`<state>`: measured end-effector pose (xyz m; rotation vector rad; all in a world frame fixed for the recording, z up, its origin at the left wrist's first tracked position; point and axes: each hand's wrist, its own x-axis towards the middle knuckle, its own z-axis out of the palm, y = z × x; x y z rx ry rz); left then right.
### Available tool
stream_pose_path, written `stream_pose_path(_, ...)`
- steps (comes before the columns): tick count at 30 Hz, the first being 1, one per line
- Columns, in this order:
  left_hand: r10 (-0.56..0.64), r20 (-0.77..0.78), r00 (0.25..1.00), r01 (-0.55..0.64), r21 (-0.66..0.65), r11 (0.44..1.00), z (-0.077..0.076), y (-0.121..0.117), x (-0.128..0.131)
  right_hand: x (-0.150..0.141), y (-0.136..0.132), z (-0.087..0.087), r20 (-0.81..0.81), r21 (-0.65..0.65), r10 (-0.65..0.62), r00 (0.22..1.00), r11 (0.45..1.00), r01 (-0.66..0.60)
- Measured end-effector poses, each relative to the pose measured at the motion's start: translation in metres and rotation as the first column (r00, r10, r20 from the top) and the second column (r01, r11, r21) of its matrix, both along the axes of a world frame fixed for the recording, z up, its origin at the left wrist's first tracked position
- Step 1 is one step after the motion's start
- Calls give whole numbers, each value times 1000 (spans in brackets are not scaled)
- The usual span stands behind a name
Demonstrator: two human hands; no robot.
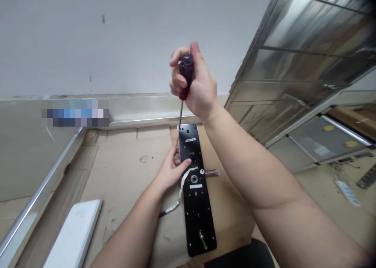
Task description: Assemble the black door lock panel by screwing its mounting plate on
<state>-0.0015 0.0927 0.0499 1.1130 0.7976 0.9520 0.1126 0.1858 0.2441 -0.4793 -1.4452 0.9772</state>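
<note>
My right hand (195,78) is wrapped round the dark red handle of a screwdriver (186,78), thumb raised beside its top. The shaft points down, its tip at the upper left corner of a long black door lock panel (197,209). My left hand (173,164) grips that panel by its left edge, thumb over the face and fingers along the side. A square-holed hub, small screw holes and white labels show on the panel. A white-sleeved cable (181,185) runs out of it to the left. From its right side sticks a reddish-brown lever handle (212,173).
Cardboard (132,162) covers the worktop under the panel. A white flat box-like object (73,232) lies at lower left. A wall (132,37) rises behind, with metallic panels (282,52) at right. A power strip (347,193) lies on the floor at right.
</note>
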Motion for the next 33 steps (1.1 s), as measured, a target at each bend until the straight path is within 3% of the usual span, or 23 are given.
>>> stream_pose_path(3,-3,-1,1000,3,2,1000,0,0,0,-7,-6,-2,-112,15,-23,993,1000,25)
stream_pose_path(8,5,2,1000,-5,-5,1000,0,0,0,-5,-5,-5,9,23,-239,971,971,239)
stream_pose_path(10,-2,10,1000,2,-6,1000,-2,1,0,-1,0,-4,69,11,-201,977,980,201)
stream_pose_path(13,-16,30,999,16,-8,1000,-3,1,0,3,5,-1,119,-29,-40,992,999,44)
stream_pose_path(16,-10,43,999,11,-12,1000,-3,1,0,0,3,-1,2,-36,72,997,997,-71)
stream_pose_path(19,4,32,999,-4,-13,1000,-3,1,0,-4,-3,-3,-89,-14,-37,995,999,36)
stream_pose_path(23,-2,21,1000,3,-3,1000,-4,1,0,-1,0,-5,-6,13,-222,975,975,222)
stream_pose_path(25,-5,18,1000,5,-3,1000,-4,1,0,3,5,-4,52,22,-172,984,985,171)
stream_pose_path(29,0,11,1000,0,-11,1000,-1,-1,1,3,9,-2,60,-10,58,996,998,-58)
stream_pose_path(31,3,7,1000,-3,-8,1000,1,-1,1,-2,4,-3,8,-36,72,997,997,-71)
stream_pose_path(33,5,6,1000,-5,-8,1000,1,0,1,-7,-2,-4,-62,-27,-6,998,1000,4)
